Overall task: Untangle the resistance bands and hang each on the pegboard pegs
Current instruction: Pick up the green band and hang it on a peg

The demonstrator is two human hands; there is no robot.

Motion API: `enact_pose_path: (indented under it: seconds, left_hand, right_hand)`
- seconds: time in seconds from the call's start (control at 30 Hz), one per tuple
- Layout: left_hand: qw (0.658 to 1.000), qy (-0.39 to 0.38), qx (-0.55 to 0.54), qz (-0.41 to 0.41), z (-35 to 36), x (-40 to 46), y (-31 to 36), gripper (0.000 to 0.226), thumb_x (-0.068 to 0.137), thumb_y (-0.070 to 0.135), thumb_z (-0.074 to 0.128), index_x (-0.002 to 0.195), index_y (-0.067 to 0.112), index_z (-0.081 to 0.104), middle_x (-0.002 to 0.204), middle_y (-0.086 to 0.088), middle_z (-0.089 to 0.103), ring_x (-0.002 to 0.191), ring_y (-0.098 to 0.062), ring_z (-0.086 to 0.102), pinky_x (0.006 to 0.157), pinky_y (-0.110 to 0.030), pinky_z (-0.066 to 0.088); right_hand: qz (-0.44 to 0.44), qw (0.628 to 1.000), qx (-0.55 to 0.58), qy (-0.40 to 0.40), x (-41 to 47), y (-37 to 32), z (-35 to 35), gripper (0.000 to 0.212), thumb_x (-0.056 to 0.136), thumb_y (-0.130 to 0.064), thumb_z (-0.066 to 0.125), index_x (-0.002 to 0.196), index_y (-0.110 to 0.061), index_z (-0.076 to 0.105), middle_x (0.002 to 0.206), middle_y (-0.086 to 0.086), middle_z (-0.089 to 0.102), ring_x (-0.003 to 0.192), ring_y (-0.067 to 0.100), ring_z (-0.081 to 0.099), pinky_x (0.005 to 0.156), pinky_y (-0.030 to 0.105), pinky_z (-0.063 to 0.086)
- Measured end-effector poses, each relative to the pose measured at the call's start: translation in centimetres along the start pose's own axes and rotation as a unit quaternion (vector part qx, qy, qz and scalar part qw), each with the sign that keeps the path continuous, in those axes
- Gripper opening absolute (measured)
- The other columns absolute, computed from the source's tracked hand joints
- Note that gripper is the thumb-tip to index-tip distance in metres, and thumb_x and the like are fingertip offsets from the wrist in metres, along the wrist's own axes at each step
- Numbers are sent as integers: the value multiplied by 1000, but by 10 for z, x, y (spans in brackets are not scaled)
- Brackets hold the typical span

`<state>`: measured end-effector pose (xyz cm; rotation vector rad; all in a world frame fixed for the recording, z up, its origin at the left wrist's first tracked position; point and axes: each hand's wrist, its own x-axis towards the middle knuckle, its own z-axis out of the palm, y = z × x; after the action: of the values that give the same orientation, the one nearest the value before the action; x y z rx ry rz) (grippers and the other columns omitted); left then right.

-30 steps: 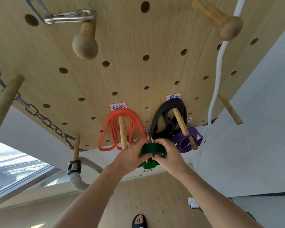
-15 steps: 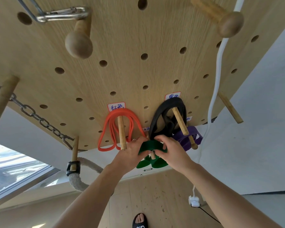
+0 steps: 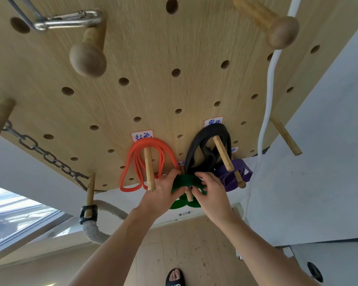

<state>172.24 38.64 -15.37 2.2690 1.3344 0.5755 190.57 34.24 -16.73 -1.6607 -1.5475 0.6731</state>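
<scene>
Green band (image 3: 183, 181), flat rubber loop, on short wooden peg (image 3: 189, 196) of pale pegboard (image 3: 153, 100).
Left hand (image 3: 161, 195) and right hand (image 3: 214, 195): each grip closed on it; orange band (image 3: 132, 162), black band (image 3: 196, 145) hang alongside.

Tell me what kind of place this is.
Probably a home gym or training corner: a wooden pegboard holds resistance bands on pegs, plus a chain, a carabiner and a thick rope.

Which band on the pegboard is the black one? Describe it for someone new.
On the wooden pegboard, look along its lower edge, right of the orange band. The black band loops over a plain dowel peg under a handwritten label. It is the only black one, above the purple band and the hand-held green band.
</scene>
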Motion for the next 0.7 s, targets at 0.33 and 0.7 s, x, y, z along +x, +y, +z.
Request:
enact_pose_path:
  seconds: [0.33,0.7]
  left_hand:
    - [993,24,-100,-57,2,5,3,27,86,27,81,109,21,67,87,10,70,76,-8,66,69,-19,55]
    - [1000,19,12,9,-7,7,-9,39,90,33,76,124,16,66,97,0,74,78,-11,67,72,-12,47]
  right_hand:
    - [107,976,127,141,-35,-18,46,29,97,-12,65,126,-11,63,116,-3,66,107,9,63,88,21,56]
    - [104,980,98,140,-42,-30,54,39,94,-13,67,132,-15,59,120,-6,62,111,11,61,91,27,57]
